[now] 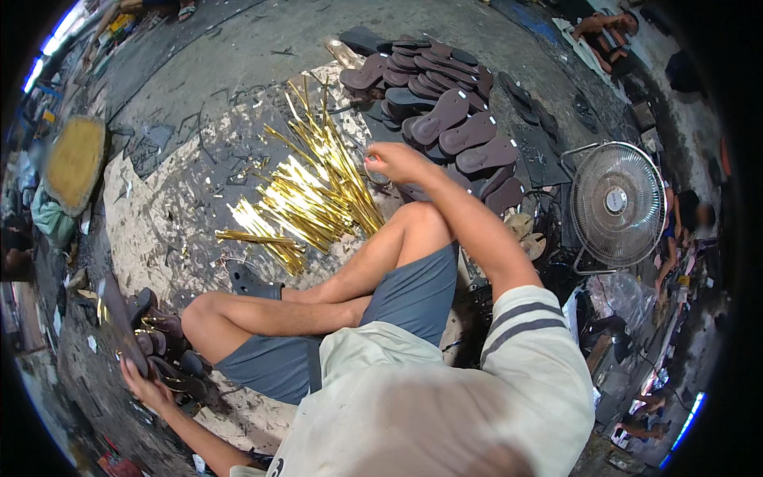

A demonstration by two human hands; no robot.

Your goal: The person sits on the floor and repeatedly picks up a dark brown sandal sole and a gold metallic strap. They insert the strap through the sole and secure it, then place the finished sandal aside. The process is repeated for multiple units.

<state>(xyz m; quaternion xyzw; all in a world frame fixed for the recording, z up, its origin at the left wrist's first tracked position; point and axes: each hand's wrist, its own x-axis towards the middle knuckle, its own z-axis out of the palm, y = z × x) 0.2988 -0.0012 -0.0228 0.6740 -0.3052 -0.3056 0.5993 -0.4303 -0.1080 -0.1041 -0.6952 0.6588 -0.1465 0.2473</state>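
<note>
Down at the left, my left hand (147, 387) grips the near end of a dark brown sandal sole (119, 322), which stands tilted on edge with a bit of gold at its side. Beside it lies a small heap of dark sandals (171, 342). My right hand (397, 164) is closed in front of my raised knee; a small reddish spot shows at its fingertips, and what it holds I cannot make out. Just left of that hand spread shiny gold strips (310, 199) in loose bundles. Beyond it rises a large pile of dark brown soles (465, 131).
A round standing fan (616, 203) is at the right. A worn yellowish pad (75, 164) lies far left, above a greenish bag (52, 216). My crossed legs and a dark clog (253, 284) border the gold strips. Other people sit around the edges.
</note>
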